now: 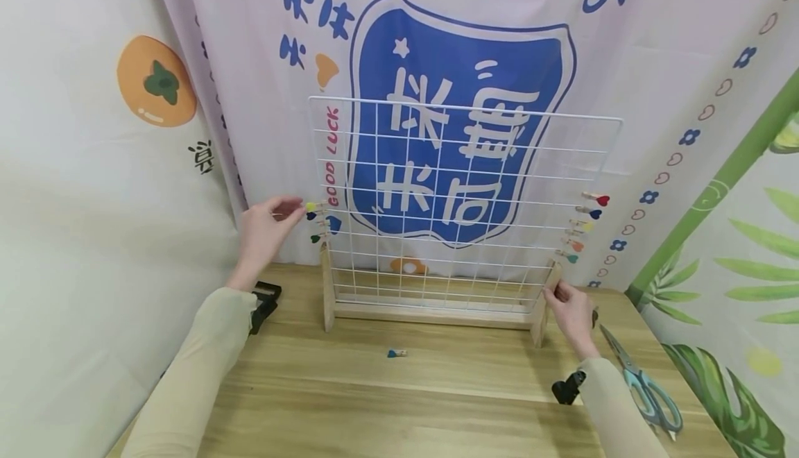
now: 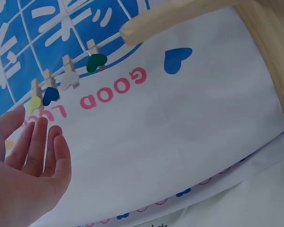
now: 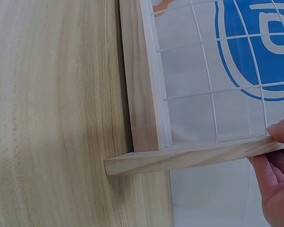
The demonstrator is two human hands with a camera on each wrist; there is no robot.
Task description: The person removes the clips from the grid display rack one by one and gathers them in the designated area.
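A white wire grid [image 1: 437, 105] stands upright in a wooden stand [image 1: 431, 314] on the table. My left hand [image 1: 267, 230] is beside the grid's left edge, thumb and fingers apart, holding nothing. Just past its fingertips in the left wrist view is a clothespin with a yellow heart [image 2: 35, 103]. Along that edge follow clothespins with a blue heart [image 2: 50, 96], a white shape [image 2: 69, 80] and a green heart [image 2: 96, 62]. At the other side my right hand [image 1: 571, 314] pinches the stand's right upright [image 3: 199, 158] between thumb and fingers.
Several heart clothespins, including a red one [image 1: 602, 200], line the grid's right edge. One blue-heart clothespin [image 1: 397, 354] lies on the table [image 1: 349, 402] in front. Scissors [image 1: 649, 392] lie at the right. A printed curtain [image 1: 275, 132] hangs close behind the grid.
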